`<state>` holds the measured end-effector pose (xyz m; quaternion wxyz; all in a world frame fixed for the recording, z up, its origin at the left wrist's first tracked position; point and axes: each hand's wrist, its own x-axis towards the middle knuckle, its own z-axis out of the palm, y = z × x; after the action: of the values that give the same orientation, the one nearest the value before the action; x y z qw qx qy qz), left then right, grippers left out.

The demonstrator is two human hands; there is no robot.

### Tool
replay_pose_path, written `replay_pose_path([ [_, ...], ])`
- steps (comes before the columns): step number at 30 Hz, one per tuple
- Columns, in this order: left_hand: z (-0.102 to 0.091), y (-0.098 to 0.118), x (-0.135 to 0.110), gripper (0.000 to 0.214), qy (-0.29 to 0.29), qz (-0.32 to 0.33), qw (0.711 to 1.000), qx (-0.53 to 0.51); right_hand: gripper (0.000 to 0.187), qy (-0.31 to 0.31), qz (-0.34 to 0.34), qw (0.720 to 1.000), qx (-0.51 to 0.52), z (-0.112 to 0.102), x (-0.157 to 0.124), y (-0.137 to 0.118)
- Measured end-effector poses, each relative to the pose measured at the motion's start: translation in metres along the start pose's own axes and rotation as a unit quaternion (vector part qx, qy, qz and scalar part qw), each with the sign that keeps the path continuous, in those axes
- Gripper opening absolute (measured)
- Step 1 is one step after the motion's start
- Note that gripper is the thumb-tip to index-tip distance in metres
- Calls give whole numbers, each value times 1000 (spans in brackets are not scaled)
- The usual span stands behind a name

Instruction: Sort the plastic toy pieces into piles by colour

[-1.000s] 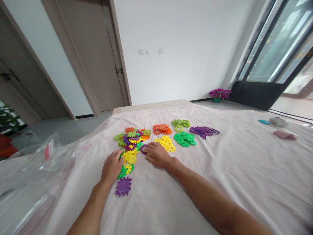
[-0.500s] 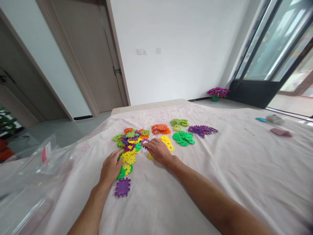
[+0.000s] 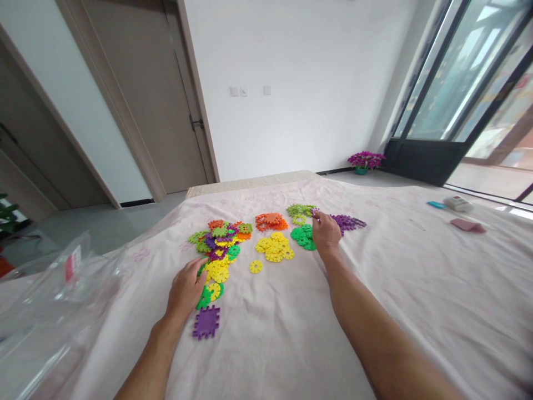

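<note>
My right hand [image 3: 327, 232] pinches a small purple plastic building piece [image 3: 315, 211] at its fingertips, just left of the purple pile [image 3: 348, 223]. Partly behind that hand lies the green disc pile [image 3: 303, 237]. My left hand [image 3: 186, 284] rests with loosely spread fingers at the near left edge of a mixed heap [image 3: 220, 239] of interlocking pieces, touching yellow discs [image 3: 217, 271]. A green disc [image 3: 203, 300] and a purple square piece [image 3: 206, 322] lie nearer to me. Some pieces under the left fingertips are hidden.
Sorted piles of yellow discs [image 3: 275, 247], orange pieces [image 3: 270, 221] and light green pieces [image 3: 300, 210] lie mid-bed. One yellow disc [image 3: 255, 266] sits alone. Clear plastic packaging [image 3: 66, 278] is at left. A pink item [image 3: 468, 225] and a white packet [image 3: 458, 204] lie far right.
My right hand has moved from the mixed heap rightward to the purple pile, carrying the purple piece. The yellow pile it covered now shows fully. My left hand stays by the heap.
</note>
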<state>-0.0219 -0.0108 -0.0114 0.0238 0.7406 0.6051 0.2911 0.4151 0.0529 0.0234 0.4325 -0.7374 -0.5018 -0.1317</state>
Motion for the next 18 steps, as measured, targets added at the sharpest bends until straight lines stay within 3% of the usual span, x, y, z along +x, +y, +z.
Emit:
replay_pose_path([
  [4,0,0,0,40,0,-3,1000,8,37,49,95,994,-16,-6,9,31],
  [7,1,-1,0,41,-3,1,1000,10,37,36,78,996,11,-2,6,31],
  [11,1,-2,0,41,-6,-4,1000,13,38,-9,-50,997,58,6,-5,-4],
  [14,1,-2,0,41,-9,-6,1000,14,31,-75,-177,977,97,6,-22,-43],
  [16,1,-1,0,40,-8,-6,1000,13,25,-145,-279,941,129,3,-36,-68],
  [18,0,0,-1,40,-6,-8,1000,11,18,-227,-381,883,152,0,-52,-90],
])
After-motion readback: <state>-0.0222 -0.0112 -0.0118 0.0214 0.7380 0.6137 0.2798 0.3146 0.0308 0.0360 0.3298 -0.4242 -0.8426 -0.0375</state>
